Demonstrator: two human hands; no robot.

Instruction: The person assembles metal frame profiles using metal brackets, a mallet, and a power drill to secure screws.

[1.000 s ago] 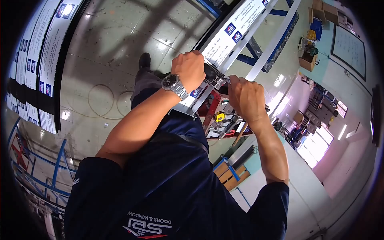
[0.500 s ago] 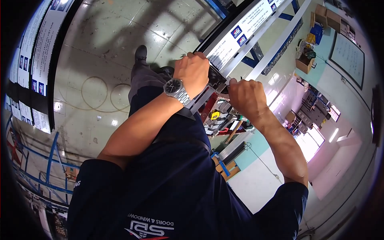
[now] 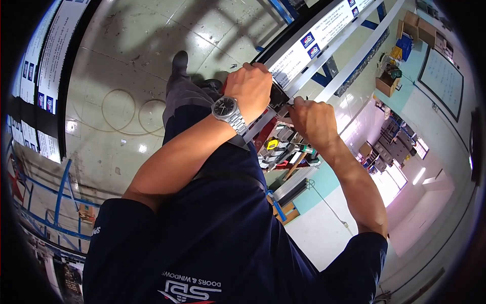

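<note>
A long aluminium profile wrapped in printed white film runs from my hands up to the top right. My left hand, with a steel wristwatch on the wrist, is closed over the near end of the profile. My right hand is closed just beside it at the same end, fingers pinched on a small part there that I cannot make out. The two hands almost touch. My dark blue shirt fills the bottom of the view.
A red tool rack with a yellow tape measure sits under the profile end. More film-wrapped profiles lean at the left. Blue steel stands are at the lower left. Cardboard boxes and a whiteboard are at the right.
Both hands have stayed clamped at the profile end and shifted slightly up and right in view as my head moved. The grip looks the same.
</note>
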